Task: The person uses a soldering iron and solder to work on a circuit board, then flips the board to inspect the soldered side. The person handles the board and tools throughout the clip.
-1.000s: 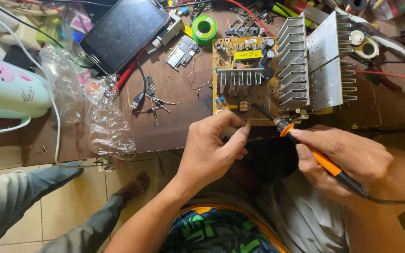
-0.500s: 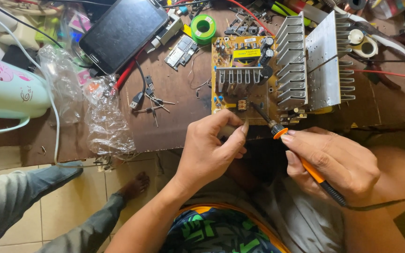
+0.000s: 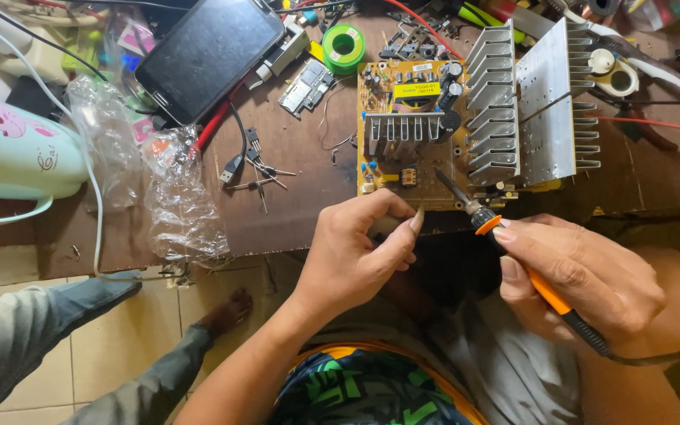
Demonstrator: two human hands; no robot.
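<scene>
While the yellow circuit board [image 3: 411, 134] lies flat at the near edge of the brown workbench [image 3: 301, 197], touching a finned aluminium heat sink [image 3: 529, 110], the right hand [image 3: 584, 275] wraps its fingers around an orange-handled soldering iron [image 3: 513, 252], tip over the board's near edge. The left hand [image 3: 356, 252] pinches something small, indistinct, fingertips pressed together, just beside the board.

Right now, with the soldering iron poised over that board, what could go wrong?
The soldering iron tip hovers close to the left hand fingertips, so a slip could burn them. The circuit board sits at the table edge and might tip off under pressure. Crumpled clear plastic bags lie nearby and could melt if the iron were set down carelessly.
</scene>
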